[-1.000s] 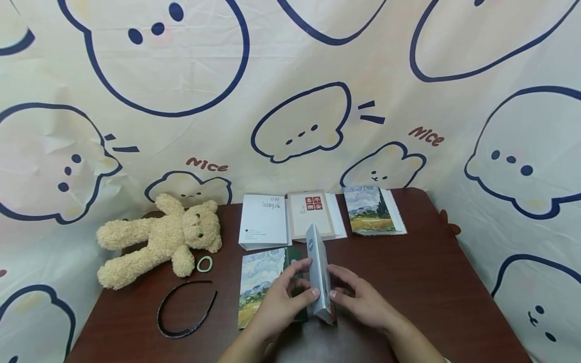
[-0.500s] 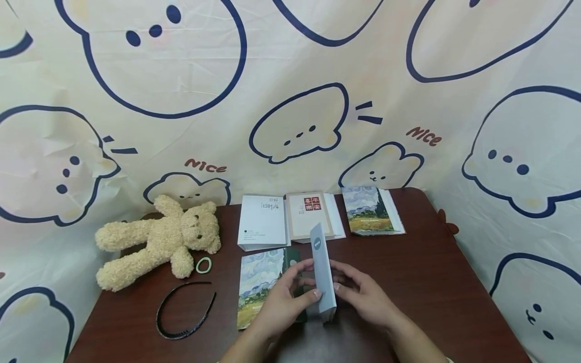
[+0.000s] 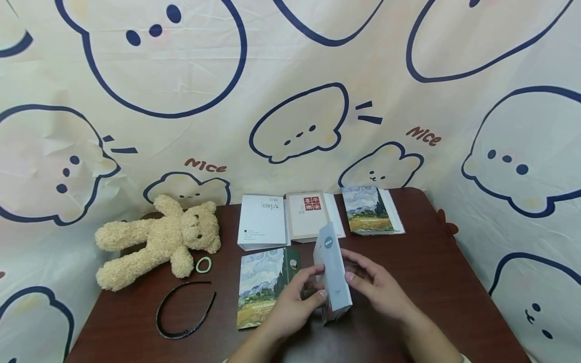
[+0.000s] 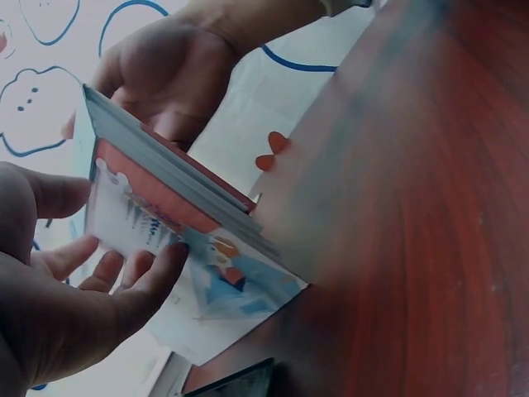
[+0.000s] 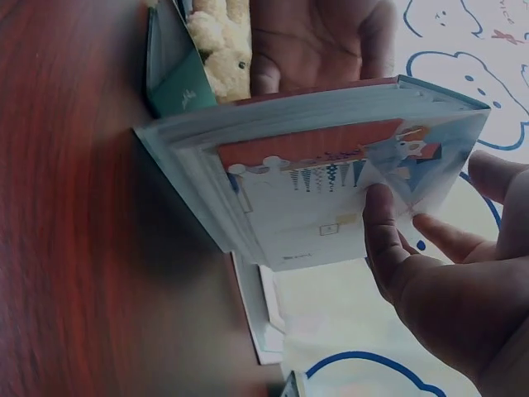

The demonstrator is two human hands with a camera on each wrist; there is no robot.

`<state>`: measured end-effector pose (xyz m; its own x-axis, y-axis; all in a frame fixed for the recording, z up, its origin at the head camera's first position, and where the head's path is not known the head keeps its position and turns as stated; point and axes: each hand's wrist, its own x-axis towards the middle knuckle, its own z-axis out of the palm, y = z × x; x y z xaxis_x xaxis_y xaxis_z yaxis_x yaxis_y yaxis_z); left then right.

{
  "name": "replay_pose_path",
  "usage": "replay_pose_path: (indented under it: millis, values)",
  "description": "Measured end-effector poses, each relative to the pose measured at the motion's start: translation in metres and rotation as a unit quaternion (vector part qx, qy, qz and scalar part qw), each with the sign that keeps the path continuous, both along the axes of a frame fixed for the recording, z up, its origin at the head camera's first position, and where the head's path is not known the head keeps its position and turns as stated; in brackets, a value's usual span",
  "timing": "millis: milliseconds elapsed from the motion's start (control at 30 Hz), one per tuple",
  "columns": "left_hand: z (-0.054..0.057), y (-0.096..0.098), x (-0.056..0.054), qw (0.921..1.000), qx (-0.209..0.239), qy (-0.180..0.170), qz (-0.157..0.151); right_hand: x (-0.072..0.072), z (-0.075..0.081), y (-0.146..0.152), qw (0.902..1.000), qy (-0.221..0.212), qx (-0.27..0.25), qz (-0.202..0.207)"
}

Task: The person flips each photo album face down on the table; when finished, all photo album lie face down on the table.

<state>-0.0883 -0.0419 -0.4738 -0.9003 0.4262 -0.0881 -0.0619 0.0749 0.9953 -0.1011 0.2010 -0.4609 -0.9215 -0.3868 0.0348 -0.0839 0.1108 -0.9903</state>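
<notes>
A small photo album stands on edge between the hands, its light grey spine with a dark oval mark facing the head camera. My left hand grips it from the left, thumb by the spine and fingertips on the side. From the right, my right hand holds it with thumb near the spine and fingers on the far side. In the left wrist view, the album shows a red, white and blue illustrated face. Layered page edges and similar prints on the album appear in the right wrist view.
A landscape-painted album lies left of the hands. Behind stand a white album, a cream album and another painted album. Further left are a plush bear, a green ring and a black headband.
The album has shifted right and turned, so its spine shows broader. Both hands have moved right with it, the right hand also slightly up. Other things on the table stay put.
</notes>
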Motion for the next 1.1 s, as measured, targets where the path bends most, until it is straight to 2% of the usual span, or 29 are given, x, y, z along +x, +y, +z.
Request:
replay_pose_path:
  millis: [133,333,500,733,867,1100]
  values:
    - [-0.006,0.005,0.000,1.0000,-0.006,0.006,-0.002,-0.001,0.003,0.007,0.9999,0.008,0.009,-0.004]
    - [-0.013,0.010,0.000,0.9988,-0.035,0.034,0.007,-0.001,0.004,0.018,0.9993,0.027,0.020,-0.016]
    - [-0.020,0.013,0.000,0.9973,-0.058,0.044,0.012,-0.001,0.005,0.026,0.9987,0.024,0.036,-0.029]
    - [-0.028,0.014,0.002,0.9977,-0.061,0.027,0.014,0.002,0.000,0.037,0.9967,0.007,0.059,-0.055]
    - [-0.029,0.014,0.004,0.9979,-0.062,0.011,0.012,0.004,-0.005,0.044,0.9951,0.000,0.073,-0.067]
    - [-0.029,0.014,0.005,0.9977,-0.067,0.009,0.008,0.005,-0.013,0.051,0.9888,-0.034,0.102,-0.103]
